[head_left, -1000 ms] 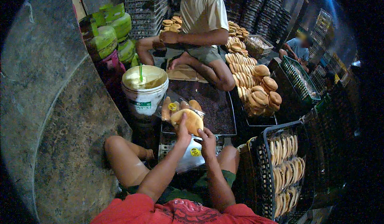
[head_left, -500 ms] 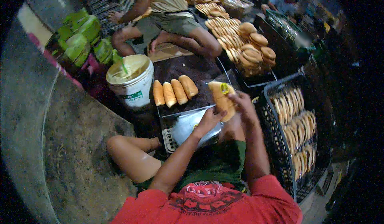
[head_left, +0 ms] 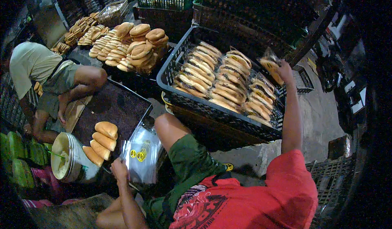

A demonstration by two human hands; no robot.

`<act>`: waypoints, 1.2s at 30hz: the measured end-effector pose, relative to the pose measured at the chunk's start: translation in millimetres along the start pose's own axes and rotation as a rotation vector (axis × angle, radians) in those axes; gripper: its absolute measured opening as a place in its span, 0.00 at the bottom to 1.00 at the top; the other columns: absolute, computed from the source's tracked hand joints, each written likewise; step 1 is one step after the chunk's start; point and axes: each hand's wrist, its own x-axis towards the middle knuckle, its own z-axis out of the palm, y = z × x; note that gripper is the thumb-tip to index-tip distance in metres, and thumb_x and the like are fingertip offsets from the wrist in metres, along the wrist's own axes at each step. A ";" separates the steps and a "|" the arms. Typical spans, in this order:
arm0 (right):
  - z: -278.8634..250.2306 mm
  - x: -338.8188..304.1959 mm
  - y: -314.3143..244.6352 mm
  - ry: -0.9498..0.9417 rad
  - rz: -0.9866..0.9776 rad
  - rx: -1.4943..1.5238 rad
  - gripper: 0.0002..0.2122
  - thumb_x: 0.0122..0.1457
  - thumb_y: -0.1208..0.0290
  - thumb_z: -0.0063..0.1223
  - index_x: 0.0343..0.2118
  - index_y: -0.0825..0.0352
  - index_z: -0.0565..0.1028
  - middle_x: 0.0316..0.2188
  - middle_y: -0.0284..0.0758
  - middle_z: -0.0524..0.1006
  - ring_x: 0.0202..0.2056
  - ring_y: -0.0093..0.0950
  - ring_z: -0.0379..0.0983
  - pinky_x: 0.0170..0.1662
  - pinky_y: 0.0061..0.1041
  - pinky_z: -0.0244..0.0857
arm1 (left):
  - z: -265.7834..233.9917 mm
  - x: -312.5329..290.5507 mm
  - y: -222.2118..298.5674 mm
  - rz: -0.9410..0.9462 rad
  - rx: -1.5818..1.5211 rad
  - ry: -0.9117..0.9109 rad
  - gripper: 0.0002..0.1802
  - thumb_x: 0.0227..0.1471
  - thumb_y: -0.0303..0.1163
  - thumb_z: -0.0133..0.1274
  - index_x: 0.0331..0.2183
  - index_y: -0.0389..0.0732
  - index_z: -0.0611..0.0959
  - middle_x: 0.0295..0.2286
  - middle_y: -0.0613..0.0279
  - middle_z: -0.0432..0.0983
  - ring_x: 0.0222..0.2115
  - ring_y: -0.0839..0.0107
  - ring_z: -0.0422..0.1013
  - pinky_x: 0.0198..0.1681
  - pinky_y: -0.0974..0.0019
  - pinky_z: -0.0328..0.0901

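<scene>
My right hand (head_left: 284,69) reaches out over the far corner of a black plastic crate (head_left: 175,65) and holds a bagged bread roll (head_left: 271,67) above it. The crate is filled with rows of bagged long rolls (head_left: 216,86). My left hand (head_left: 119,167) rests low by my knee, fingers pinching the top of a stack of clear plastic bags (head_left: 143,155) with yellow marks. Three bare long rolls (head_left: 101,141) lie on a dark baking tray (head_left: 114,106) just left of the bags.
Another person (head_left: 45,78) sits cross-legged at the left beside the tray. A white bucket (head_left: 71,161) stands by the rolls, green packs (head_left: 16,155) behind it. Piles of round buns (head_left: 139,45) and flat breads (head_left: 85,35) lie beyond; more crates (head_left: 253,8) stack at the back.
My view has swung right. My right hand carried the bagged roll from above the tray out over the crate. My left hand dropped back to the bag stack.
</scene>
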 end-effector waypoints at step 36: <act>393.7 -271.9 -642.8 -0.825 -0.547 0.172 0.23 0.50 0.51 0.61 0.39 0.68 0.80 0.41 0.44 0.80 0.45 0.41 0.78 0.46 0.37 0.72 | -124.9 -9.0 -16.4 -0.290 -2.060 0.521 0.08 0.60 0.34 0.51 0.39 0.42 0.76 0.26 0.66 0.73 0.22 0.73 0.69 0.24 0.70 0.62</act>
